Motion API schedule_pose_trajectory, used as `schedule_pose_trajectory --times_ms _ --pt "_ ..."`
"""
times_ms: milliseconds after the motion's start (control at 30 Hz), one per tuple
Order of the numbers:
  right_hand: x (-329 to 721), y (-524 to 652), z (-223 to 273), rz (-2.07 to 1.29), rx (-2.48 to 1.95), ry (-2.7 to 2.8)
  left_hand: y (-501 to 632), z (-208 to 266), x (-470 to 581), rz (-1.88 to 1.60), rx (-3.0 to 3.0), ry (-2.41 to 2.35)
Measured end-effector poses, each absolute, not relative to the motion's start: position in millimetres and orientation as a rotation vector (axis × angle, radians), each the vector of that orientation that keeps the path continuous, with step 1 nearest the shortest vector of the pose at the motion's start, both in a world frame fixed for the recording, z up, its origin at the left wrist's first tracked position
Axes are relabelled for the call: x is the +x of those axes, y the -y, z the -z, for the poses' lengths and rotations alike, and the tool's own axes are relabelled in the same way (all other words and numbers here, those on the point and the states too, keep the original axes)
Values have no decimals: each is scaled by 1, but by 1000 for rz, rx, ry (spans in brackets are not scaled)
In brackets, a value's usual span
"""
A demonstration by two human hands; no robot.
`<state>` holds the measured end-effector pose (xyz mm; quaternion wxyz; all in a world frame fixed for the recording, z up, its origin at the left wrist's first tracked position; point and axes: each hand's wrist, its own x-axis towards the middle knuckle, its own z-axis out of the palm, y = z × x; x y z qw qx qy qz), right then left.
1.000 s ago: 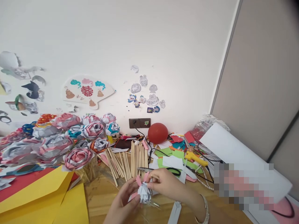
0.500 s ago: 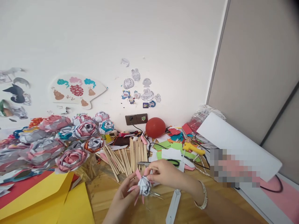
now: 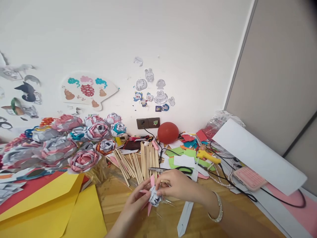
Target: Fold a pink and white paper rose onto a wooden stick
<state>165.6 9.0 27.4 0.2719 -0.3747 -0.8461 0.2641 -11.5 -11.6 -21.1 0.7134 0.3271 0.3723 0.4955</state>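
The flower (image 3: pixel 155 198), pale folded paper with pink strips (image 3: pixel 149 209) sticking out, is held above the surface (image 3: pixel 116 209), between the two hands toward the near edge. The left hand (image 3: pixel 137 200) grips it from the side, thumb in front and fingers curled behind, probably to steady the small piece. The right hand (image 3: pixel 170 185) is closed, thumb and fingertips pinching the flower's upper right side; the pinch suits thin paper, which a full fist would likely crush. A pale stick end (image 3: pixel 165 181) shows between its fingers, but how it is held there I cannot tell.

Just beyond the hands, scissors (image 3: pixel 185 170) lie across the sticks (image 3: pixel 150 161) and loose paper, seemingly for easy reach. The glue gun (image 3: pixel 208 156) rests farther right among cables, perhaps out of the way of the wrists. A folded strip (image 3: pixel 185 219) lies by itself near the right forearm, toward the near edge. Larger blooms (image 3: pixel 84 160) crowd the left far corner, probably massed there so that their petals stay unpressed.
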Motion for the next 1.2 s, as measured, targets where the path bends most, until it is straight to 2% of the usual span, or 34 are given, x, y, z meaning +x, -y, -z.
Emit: schedule_pose_trajectory --times_ms 200,300,500,633,867,1200 --pt "161 -8 -21 -710 -1026 2217 14 16 -11 -1089 726 -819" --pt "160 -9 -14 -604 -1094 2194 12 21 -13 -1092 729 -794" --pt "162 -11 -9 322 -778 2426 9 29 -11 -1187 664 -776" --pt "162 -11 -5 624 -731 2460 11 25 -7 -1212 677 -853" --pt "156 -14 5 694 -795 2339 11 19 -7 -1214 796 -947" --pt "156 -15 4 550 -770 2412 9 25 -6 -1205 825 -935"
